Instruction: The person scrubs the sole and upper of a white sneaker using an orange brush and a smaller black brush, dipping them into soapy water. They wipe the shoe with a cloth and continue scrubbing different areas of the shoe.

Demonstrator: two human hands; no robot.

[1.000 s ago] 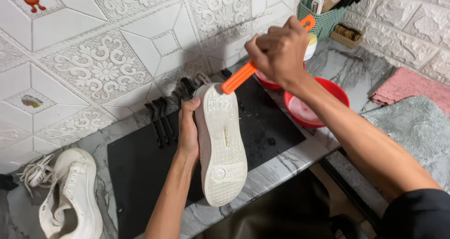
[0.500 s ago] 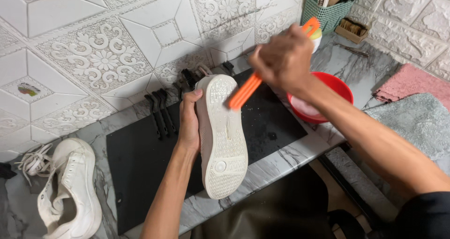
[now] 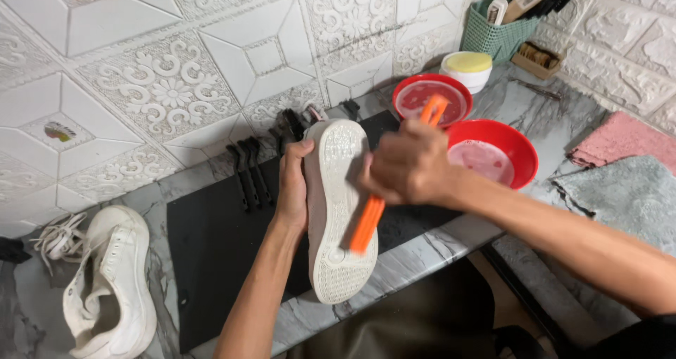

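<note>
The person is scrubbing the underside of a white shoe (image 3: pixel 336 211), and the step in hand looks like cleaning the sole. The left hand (image 3: pixel 294 183) is holding the shoe up on its side edge over the black mat (image 3: pixel 211 253) on the marble worktop (image 3: pixel 415 257), sole turned toward the camera, its grip wrapped around the shoe's side with the thumb against the sole's edge. The right hand (image 3: pixel 408 169) is closed in a tight grip on the middle of an orange brush (image 3: pixel 370 222), whose lower end is lying across the sole; the hand is blurred, so whether the bristles are pressing on the rubber is hard to tell. The next move probably calls for a steady hold on the shoe while the brush is working along the tread. Behind the hands, two red bowls are sitting side by side: the nearer bowl (image 3: pixel 517 144) is holding a pale, cloudy liquid, and the farther bowl (image 3: pixel 458 91) is also looking wet and pinkish inside. A white tub (image 3: pixel 465 74) with a yellow top is standing beside them, and a green basket (image 3: pixel 496 39) against the wall is holding tools. A second white shoe (image 3: pixel 113 281) is lying at the far left.
</note>
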